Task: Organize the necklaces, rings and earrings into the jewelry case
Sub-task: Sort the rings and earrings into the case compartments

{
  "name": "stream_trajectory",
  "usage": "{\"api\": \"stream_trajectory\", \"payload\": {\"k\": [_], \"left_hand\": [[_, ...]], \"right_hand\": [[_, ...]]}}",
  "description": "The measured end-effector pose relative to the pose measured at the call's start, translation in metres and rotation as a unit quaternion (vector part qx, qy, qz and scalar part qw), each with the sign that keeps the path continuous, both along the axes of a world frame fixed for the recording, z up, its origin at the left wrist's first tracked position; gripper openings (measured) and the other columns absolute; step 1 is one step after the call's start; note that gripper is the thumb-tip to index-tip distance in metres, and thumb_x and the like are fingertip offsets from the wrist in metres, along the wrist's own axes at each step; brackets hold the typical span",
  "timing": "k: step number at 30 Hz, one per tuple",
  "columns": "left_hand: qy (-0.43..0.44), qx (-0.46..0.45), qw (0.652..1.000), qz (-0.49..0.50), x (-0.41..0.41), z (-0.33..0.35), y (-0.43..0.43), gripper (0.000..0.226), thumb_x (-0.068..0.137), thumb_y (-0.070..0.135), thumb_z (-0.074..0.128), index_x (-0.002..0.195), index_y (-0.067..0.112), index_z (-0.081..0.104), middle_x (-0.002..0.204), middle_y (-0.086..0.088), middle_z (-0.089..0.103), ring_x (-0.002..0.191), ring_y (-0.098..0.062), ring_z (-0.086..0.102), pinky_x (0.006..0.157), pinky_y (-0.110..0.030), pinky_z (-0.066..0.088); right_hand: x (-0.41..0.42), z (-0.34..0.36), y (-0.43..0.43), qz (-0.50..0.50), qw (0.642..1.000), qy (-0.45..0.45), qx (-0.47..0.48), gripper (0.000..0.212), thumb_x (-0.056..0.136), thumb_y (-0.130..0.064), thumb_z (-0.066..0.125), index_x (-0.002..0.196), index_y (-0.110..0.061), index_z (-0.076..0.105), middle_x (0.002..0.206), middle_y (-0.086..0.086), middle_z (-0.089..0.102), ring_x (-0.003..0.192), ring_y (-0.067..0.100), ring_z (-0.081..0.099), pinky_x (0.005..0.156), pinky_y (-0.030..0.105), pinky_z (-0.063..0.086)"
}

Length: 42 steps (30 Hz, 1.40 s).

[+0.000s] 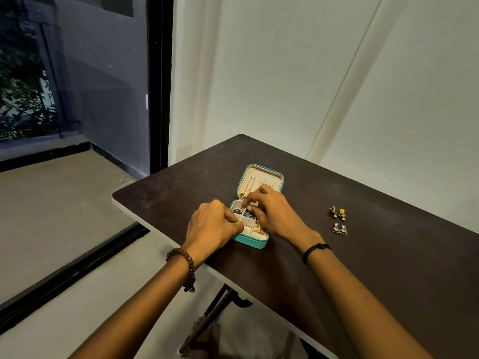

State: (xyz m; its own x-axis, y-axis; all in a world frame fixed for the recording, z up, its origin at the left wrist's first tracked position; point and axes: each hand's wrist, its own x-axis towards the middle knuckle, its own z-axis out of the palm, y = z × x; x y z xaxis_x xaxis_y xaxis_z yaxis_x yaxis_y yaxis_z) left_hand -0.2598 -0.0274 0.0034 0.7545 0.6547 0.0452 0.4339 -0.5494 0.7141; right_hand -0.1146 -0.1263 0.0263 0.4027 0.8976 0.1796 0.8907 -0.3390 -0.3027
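A small teal jewelry case [255,243] lies open on the dark table [363,255], its cream lid [261,174] tipped back. A gold necklace [249,187] hangs in the lid. Dark earrings [249,215] fill two back compartments and a gold piece [258,230] lies in the front right one. My left hand [212,226] rests on the case's left side, fingers curled on its rim. My right hand [272,211] hovers over the case, fingertips pinched near the necklace's lower end. Two earring pairs lie to the right: gold ones [337,213] and triangular silver ones [339,229].
The table's left edge [155,233] runs close beside the case, with the floor below. A white wall stands behind the table and a dark glass door at the left. Folding table legs [207,320] show underneath.
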Motion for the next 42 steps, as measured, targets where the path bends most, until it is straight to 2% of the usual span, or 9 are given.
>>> {"api": "stream_trajectory", "payload": {"k": [7, 13, 17, 20, 22, 28, 34, 37, 42], "left_hand": [[-0.038, 0.037, 0.998, 0.045, -0.008, 0.011, -0.017, 0.029, 0.082, 0.041, 0.079, 0.106, 0.027, 0.07, 0.115, 0.001, 0.071, 0.101, -0.012, 0.067, 0.074, -0.031, 0.061], [-0.086, 0.037, 0.995, 0.019, 0.006, 0.032, -0.052, 0.025, 0.083, 0.038, 0.078, 0.106, 0.028, 0.073, 0.122, 0.0, 0.068, 0.109, -0.017, 0.065, 0.077, -0.03, 0.056], [-0.129, -0.021, 0.99, -0.043, 0.031, 0.039, -0.088, 0.015, 0.083, 0.037, 0.077, 0.093, 0.026, 0.073, 0.08, 0.006, 0.071, 0.084, -0.01, 0.068, 0.077, -0.034, 0.058], [-0.128, -0.059, 0.988, -0.07, 0.057, 0.035, -0.111, 0.01, 0.084, 0.034, 0.077, 0.086, 0.024, 0.073, 0.071, 0.007, 0.07, 0.075, -0.009, 0.068, 0.071, -0.031, 0.058], [-0.106, -0.064, 0.989, -0.083, 0.076, 0.025, -0.124, 0.006, 0.085, 0.03, 0.074, 0.087, 0.024, 0.074, 0.076, 0.006, 0.072, 0.078, -0.009, 0.068, 0.07, -0.025, 0.054], [-0.083, -0.069, 0.991, -0.08, 0.137, -0.006, -0.142, 0.022, 0.088, 0.02, 0.065, 0.109, 0.017, 0.067, 0.097, 0.001, 0.071, 0.099, -0.016, 0.066, 0.092, -0.032, 0.052], [-0.117, -0.038, 0.991, -0.05, 0.175, -0.01, -0.142, 0.033, 0.091, 0.038, 0.064, 0.116, 0.017, 0.067, 0.107, 0.0, 0.066, 0.101, -0.019, 0.064, 0.088, -0.035, 0.052], [-0.096, -0.037, 0.993, -0.051, 0.189, -0.01, -0.136, 0.045, 0.083, 0.047, 0.073, 0.118, 0.019, 0.068, 0.107, 0.001, 0.067, 0.103, -0.017, 0.064, 0.087, -0.034, 0.053], [-0.077, -0.031, 0.995, -0.053, 0.199, -0.009, -0.132, 0.031, 0.08, 0.048, 0.074, 0.105, 0.029, 0.078, 0.101, 0.007, 0.075, 0.1, -0.014, 0.067, 0.082, -0.027, 0.053]], "right_hand": [[-0.002, 0.002, -0.03, -0.02, 0.995, 0.026, 0.099, 0.02, 0.096, -0.012, 0.064, 0.115, -0.018, 0.069, 0.122, 0.002, 0.059, 0.11, 0.014, 0.058, 0.092, 0.029, 0.054], [-0.001, 0.002, -0.071, -0.03, 0.989, 0.006, 0.148, 0.015, 0.094, -0.018, 0.067, 0.109, -0.018, 0.072, 0.109, -0.004, 0.063, 0.091, 0.004, 0.06, 0.075, 0.008, 0.046], [0.007, 0.0, -0.108, -0.057, 0.985, -0.01, 0.164, 0.014, 0.092, -0.015, 0.069, 0.105, -0.02, 0.073, 0.102, -0.006, 0.064, 0.087, 0.003, 0.06, 0.074, 0.005, 0.041], [0.019, -0.005, -0.134, -0.105, 0.979, -0.004, 0.178, 0.015, 0.089, -0.012, 0.07, 0.101, -0.02, 0.073, 0.096, -0.006, 0.066, 0.085, 0.004, 0.059, 0.075, 0.009, 0.043], [0.031, -0.011, -0.151, -0.153, 0.969, 0.015, 0.194, 0.013, 0.089, -0.011, 0.071, 0.098, -0.02, 0.074, 0.093, -0.008, 0.067, 0.083, 0.003, 0.061, 0.073, 0.01, 0.045], [0.07, -0.032, -0.183, -0.3, 0.924, 0.108, 0.211, 0.011, 0.094, -0.012, 0.064, 0.099, -0.02, 0.07, 0.092, -0.002, 0.07, 0.08, 0.004, 0.064, 0.073, 0.016, 0.051], [0.095, -0.042, -0.174, -0.339, 0.891, 0.145, 0.266, 0.016, 0.093, -0.029, 0.07, 0.098, -0.014, 0.069, 0.089, 0.0, 0.07, 0.078, 0.003, 0.062, 0.066, 0.008, 0.045], [0.107, -0.047, -0.162, -0.35, 0.887, 0.133, 0.269, 0.022, 0.091, -0.037, 0.071, 0.096, -0.016, 0.07, 0.088, 0.001, 0.069, 0.081, 0.008, 0.064, 0.075, 0.022, 0.054], [0.121, -0.053, -0.155, -0.344, 0.898, 0.107, 0.253, 0.008, 0.088, -0.027, 0.071, 0.092, -0.022, 0.075, 0.082, 0.004, 0.067, 0.077, 0.016, 0.065, 0.082, 0.04, 0.058]]}}
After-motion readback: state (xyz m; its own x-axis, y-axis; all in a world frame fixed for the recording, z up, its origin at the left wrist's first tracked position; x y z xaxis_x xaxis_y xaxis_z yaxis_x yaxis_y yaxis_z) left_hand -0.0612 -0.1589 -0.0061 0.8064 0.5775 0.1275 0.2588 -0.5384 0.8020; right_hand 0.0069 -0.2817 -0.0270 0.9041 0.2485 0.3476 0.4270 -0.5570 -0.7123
